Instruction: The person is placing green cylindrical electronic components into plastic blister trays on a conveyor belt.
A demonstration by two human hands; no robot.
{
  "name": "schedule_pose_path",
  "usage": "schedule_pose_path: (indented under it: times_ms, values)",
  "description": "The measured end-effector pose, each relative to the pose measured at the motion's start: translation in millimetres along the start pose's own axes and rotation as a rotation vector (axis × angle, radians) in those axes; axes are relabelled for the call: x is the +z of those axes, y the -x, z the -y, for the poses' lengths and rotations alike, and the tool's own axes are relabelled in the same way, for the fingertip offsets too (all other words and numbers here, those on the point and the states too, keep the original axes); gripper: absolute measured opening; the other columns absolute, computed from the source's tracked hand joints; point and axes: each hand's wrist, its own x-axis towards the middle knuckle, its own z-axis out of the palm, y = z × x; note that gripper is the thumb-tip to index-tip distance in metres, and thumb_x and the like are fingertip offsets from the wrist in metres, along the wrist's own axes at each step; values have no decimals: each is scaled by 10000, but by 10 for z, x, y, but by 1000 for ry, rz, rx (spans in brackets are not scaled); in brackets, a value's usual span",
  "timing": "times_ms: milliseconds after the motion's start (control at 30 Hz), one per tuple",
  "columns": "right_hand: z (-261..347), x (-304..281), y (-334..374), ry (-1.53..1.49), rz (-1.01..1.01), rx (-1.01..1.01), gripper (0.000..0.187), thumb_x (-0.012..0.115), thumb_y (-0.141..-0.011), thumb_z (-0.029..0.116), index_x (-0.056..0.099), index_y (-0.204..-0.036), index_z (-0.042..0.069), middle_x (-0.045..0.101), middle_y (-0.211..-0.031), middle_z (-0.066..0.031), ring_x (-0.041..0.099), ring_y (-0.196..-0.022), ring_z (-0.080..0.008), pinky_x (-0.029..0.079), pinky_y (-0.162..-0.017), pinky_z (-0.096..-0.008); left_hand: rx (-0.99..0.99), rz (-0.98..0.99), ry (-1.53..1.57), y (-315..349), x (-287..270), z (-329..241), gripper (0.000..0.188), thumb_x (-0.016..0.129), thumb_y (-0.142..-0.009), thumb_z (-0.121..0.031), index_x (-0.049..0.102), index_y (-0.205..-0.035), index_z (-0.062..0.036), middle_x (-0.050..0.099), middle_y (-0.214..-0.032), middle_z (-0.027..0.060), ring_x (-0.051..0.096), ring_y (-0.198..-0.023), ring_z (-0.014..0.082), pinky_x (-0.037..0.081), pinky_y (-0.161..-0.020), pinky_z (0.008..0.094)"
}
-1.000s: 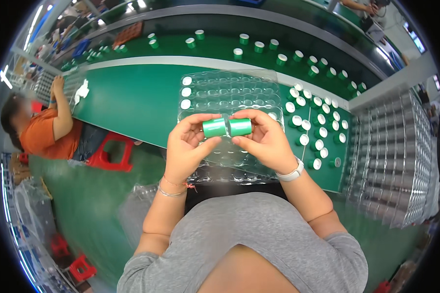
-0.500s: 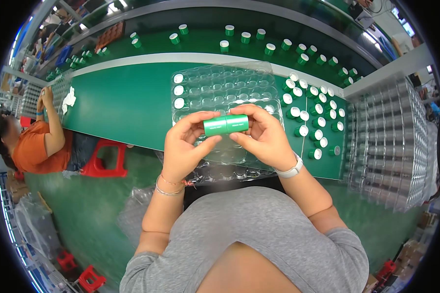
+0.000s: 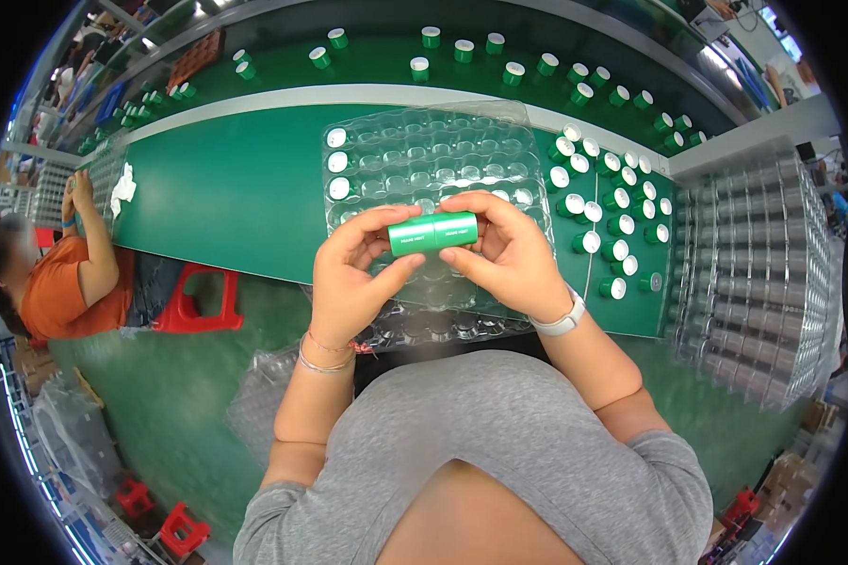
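Two shiny green cylindrical jars lie on their sides, end to end, in front of my chest. My left hand (image 3: 353, 278) pinches the left green jar (image 3: 411, 238) between thumb and fingers. Fingers and thumb of my right hand (image 3: 518, 264) close round the right green jar (image 3: 456, 230). The ends of the two jars meet at a thin seam. Below and beyond them is a clear plastic tray (image 3: 396, 177) with rows of round cells. Several white-topped jars (image 3: 338, 163) sit in its left column. My hands hide part of the tray.
Several white-topped green jars (image 3: 621, 199) stand on the green table (image 3: 217, 188) to the right. More jars (image 3: 464, 51) are spread along a dark green strip beyond the pale ledge. Clear trays (image 3: 744, 273) are stacked far right. A co-worker in orange (image 3: 66, 292) sits left, near a red stool (image 3: 198, 297).
The view has shifted slightly. Both held jars have rolled a little, bringing their printing nearer the middle of their visible sides. My grip looks the same.
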Motion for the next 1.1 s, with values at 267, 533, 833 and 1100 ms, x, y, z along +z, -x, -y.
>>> schedule_pose_path:
  times_ms: [267,533,833,1100]
  values:
    - [-28,-43,-23,-80,-13,33,430,645,-822,-89,508,-1222,-9,508,-1213,-93,546,-1117,-179,478,-945,-317,-34,7,58,-63,39,26,426,660,-762,144,555,-1157,23,603,-1167,157,598,-1103,215,530,-895,313]
    - [-176,-245,-44,41,62,-69,367,623,-840,-87,539,-1188,-10,506,-1234,-113,544,-1119,-187,482,-926,-307,141,119,-105,-71,-211,217,390,686,-776,92,569,-1140,10,542,-1254,142,565,-1130,225,498,-937,330]
    - [-133,-65,-96,90,-50,-113,464,633,-787,-135,518,-1219,-10,502,-1223,-118,518,-1173,-214,450,-998,-350,103,-6,-99,-72,-124,116,637,672,-726,177,446,-1296,4,533,-1220,138,546,-1158,256,495,-968,369]
    - [-97,-46,-100,185,1,-124,501,634,-752,-158,522,-1214,-2,495,-1217,-125,521,-1179,-230,445,-1011,-361,113,-12,13,-43,-121,154,587,653,-726,194,471,-1256,21,543,-1179,120,557,-1147,228,489,-995,365]
